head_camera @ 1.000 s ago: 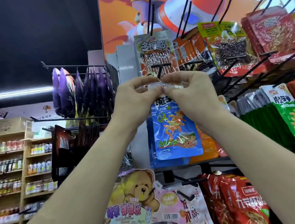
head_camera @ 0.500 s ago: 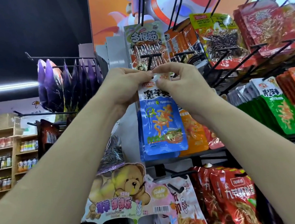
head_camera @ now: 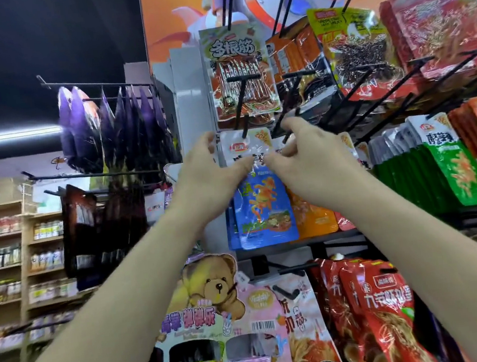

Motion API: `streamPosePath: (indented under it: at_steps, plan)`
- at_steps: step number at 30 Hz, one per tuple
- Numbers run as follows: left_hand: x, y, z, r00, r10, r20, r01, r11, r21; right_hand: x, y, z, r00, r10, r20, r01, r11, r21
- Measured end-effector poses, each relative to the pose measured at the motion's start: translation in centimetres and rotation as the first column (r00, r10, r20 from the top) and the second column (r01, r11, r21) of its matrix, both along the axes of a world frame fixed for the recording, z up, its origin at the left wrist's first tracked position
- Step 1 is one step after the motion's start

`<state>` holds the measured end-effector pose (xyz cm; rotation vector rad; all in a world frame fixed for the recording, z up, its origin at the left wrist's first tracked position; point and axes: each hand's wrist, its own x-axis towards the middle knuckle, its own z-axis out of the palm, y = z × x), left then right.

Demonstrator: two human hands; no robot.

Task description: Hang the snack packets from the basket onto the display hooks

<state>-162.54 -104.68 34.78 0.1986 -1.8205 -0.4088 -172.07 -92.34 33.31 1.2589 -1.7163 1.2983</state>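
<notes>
A blue snack packet (head_camera: pixel 261 208) with a white top hangs on a black display hook (head_camera: pixel 241 105) at the middle of the rack, the hook passing through its top edge. My left hand (head_camera: pixel 209 169) holds the packet's upper left edge, thumb on the front and fingers at the side. My right hand (head_camera: pixel 309 157) pinches its upper right edge with thumb and forefinger, the other fingers loosely curled above. More blue packets hang behind it. The basket is out of view.
Orange packets (head_camera: pixel 311 220) hang right of the blue ones and green packets (head_camera: pixel 452 172) further right. A striped packet (head_camera: pixel 239 72) hangs just above. Bare black hooks (head_camera: pixel 400 88) jut out at upper right. Red packets (head_camera: pixel 379 311) and a bear display (head_camera: pixel 210 304) are below.
The packet's top has slid onto the hook and now shows above my hands. Both hands have dropped lower on the packet and spread slightly apart.
</notes>
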Motion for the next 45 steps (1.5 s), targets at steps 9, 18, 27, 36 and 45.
streamPosePath:
  at_steps: [9,18,27,36,45]
  plan:
    - [-2.8,-0.4,-4.0,0.962,-0.273,-0.014,0.269,0.936,0.227,1.1,-1.4,-2.5,0.908,0.354,0.222,-0.369,0.929,0.026]
    - [-4.0,-1.0,-4.2,0.967,-0.243,-0.078,0.253,0.954,0.164,0.8,-2.1,-2.5,0.925,0.298,0.236,-0.31,0.951,0.014]
    - [-2.7,0.6,-3.5,0.99,-0.036,-0.134,0.019,0.992,-0.122,1.6,-1.7,-2.1,0.994,-0.065,-0.091,0.075,0.992,0.103]
    - [-2.6,-1.1,-1.5,0.997,0.015,0.075,-0.007,0.994,-0.109,1.8,-0.6,-1.3,0.979,-0.128,-0.161,0.153,0.976,0.154]
    - [0.3,6.2,-8.1,0.985,0.058,-0.161,-0.11,0.934,-0.341,-1.1,9.8,-6.9,0.986,-0.027,-0.166,0.043,0.995,0.093]
